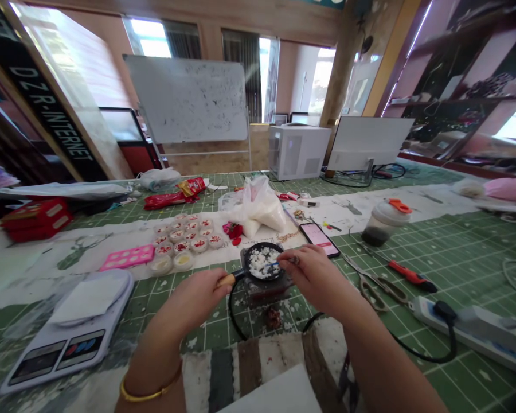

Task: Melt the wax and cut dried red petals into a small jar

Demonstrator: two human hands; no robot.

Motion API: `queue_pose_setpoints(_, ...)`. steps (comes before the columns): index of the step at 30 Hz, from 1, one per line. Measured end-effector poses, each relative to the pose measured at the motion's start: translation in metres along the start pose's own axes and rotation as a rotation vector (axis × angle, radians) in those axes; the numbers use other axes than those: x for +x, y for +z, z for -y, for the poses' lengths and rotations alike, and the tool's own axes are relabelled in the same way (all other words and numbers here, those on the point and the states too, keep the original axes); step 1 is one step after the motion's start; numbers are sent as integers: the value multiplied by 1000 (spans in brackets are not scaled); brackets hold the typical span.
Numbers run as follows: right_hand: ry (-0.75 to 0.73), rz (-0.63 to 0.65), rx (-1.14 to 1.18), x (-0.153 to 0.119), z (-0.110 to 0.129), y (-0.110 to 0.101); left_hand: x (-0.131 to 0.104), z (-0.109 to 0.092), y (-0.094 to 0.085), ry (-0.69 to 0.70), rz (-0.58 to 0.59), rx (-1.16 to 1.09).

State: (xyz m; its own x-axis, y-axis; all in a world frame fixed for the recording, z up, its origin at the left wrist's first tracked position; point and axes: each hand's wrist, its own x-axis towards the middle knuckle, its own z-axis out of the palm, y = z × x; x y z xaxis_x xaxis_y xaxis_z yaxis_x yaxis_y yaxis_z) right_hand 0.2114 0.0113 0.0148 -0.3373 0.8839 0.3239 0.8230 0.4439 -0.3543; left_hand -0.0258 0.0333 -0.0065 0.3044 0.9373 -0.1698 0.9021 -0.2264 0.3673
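Left hand [198,295] is gripping the small pan's handle [227,280] while right hand [312,272] is pinching a stirrer [272,265] (steadying helps; slow strokes should keep white flakes [262,261] in).

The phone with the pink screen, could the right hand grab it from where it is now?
Probably yes. The phone lies flat just beyond the right hand, with only bare mat between them. But that hand is pinching a small stirring tool in the pan, so it would have to let go first.
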Motion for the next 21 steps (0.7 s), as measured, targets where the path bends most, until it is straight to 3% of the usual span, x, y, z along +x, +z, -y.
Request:
queue_pose_setpoints(3,66,-69,-21,1,0,0,0,0,0,5,-5,0)
queue_pose_setpoints(8,-71,9,58,-2,3,-1,0,-1,0,13,-9,-2)
queue_pose_setpoints(15,152,-124,-76,7,-15,0,-3,-4,-4,8,4,4)
queue_pose_setpoints(21,37,2,13,1,-5,-2,-2,-2,-2,8,8,-2)
